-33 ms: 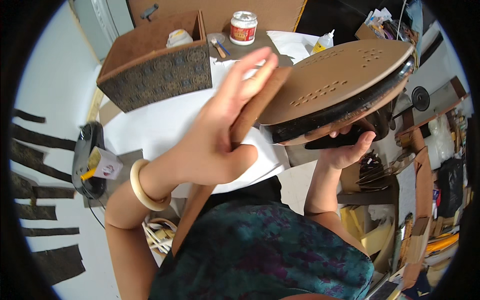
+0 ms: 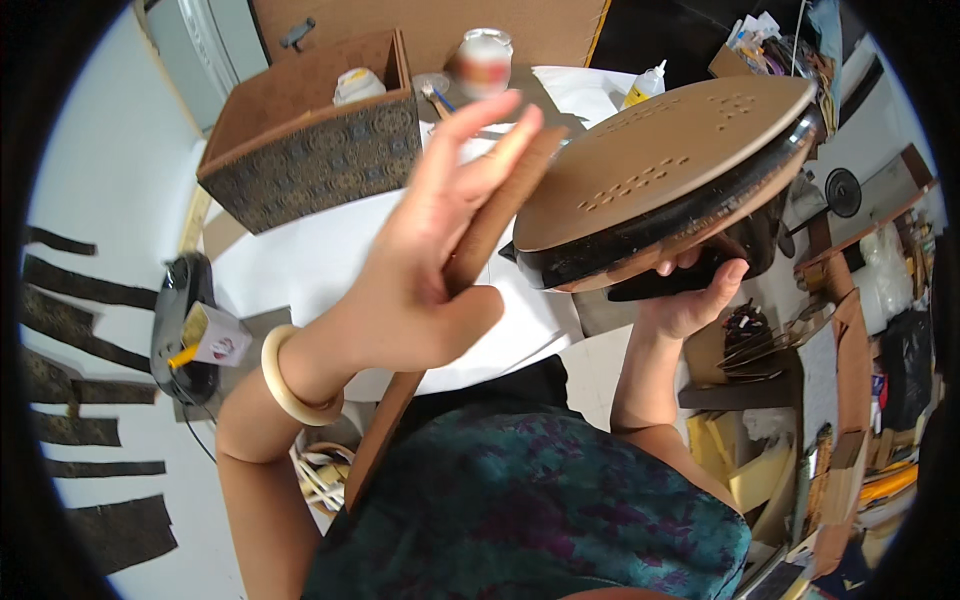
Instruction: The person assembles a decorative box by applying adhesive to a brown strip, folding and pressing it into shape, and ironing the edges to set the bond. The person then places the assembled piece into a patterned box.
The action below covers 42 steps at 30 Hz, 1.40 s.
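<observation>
A black clothes iron [image 2: 660, 235] is held up in my right hand [image 2: 690, 300], fingers wrapped round its handle and the thumb along the side. Its brown, holed soleplate [image 2: 640, 165] is turned upward and tilted toward my left. A long, narrow brown strip [image 2: 505, 215] lies in the crook of my left hand [image 2: 410, 270], between thumb and palm, with the fingers stretched up along it. Slanting down past the wrist, the strip's lower end reaches my lap. Its upper end is close to the soleplate's edge; whether they touch I cannot tell.
White paper covers the table [image 2: 300, 245]. At the back left stands an open patterned box [image 2: 310, 155]; behind the hands are a jar [image 2: 485, 65] and a glue bottle [image 2: 645, 85]. Dark strips [image 2: 90, 345] hang at left, near a black device [image 2: 185, 330]. Cluttered shelves [image 2: 850, 380] stand at right.
My left hand and the brown strip have shifted slightly left. The iron in my right hand has also moved a little to the left.
</observation>
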Each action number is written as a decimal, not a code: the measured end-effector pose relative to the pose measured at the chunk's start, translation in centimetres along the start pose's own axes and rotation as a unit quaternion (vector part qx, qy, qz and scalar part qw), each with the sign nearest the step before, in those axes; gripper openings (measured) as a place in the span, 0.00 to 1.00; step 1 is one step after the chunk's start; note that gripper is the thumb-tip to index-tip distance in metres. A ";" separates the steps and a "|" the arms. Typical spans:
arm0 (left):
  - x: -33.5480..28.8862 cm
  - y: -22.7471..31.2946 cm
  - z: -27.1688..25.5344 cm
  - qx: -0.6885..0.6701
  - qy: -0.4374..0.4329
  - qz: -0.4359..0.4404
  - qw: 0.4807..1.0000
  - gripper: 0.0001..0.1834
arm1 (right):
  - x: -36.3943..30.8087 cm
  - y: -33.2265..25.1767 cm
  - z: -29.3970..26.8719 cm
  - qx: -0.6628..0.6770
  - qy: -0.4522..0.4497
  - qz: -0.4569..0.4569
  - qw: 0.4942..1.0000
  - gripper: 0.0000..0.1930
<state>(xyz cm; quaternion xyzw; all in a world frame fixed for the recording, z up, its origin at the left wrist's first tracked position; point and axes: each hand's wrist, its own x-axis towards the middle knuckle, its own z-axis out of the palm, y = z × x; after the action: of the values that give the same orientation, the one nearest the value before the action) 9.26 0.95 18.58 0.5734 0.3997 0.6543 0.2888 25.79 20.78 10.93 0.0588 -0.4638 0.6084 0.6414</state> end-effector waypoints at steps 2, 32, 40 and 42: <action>0.5 1.3 -0.2 -0.059 0.037 0.005 0.998 0.55 | 0.1 0.5 -0.2 0.018 0.022 0.032 0.999 0.27; 1.1 -7.9 -3.2 0.206 0.102 -0.166 0.959 0.39 | -4.3 6.0 0.1 0.296 0.087 0.610 0.730 0.20; -0.5 -6.5 -2.4 0.178 0.065 -0.161 0.969 0.46 | -4.3 5.2 1.2 0.234 0.125 0.630 0.730 0.17; -0.7 -6.4 -2.3 0.179 0.065 -0.161 0.968 0.46 | -4.3 4.9 1.5 0.230 0.113 0.628 0.734 0.17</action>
<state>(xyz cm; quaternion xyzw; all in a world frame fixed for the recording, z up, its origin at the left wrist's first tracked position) 6.60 3.16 12.69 0.5006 0.6151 0.5527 0.2561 21.62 17.93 6.49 -0.1696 -0.1647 0.9632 0.1280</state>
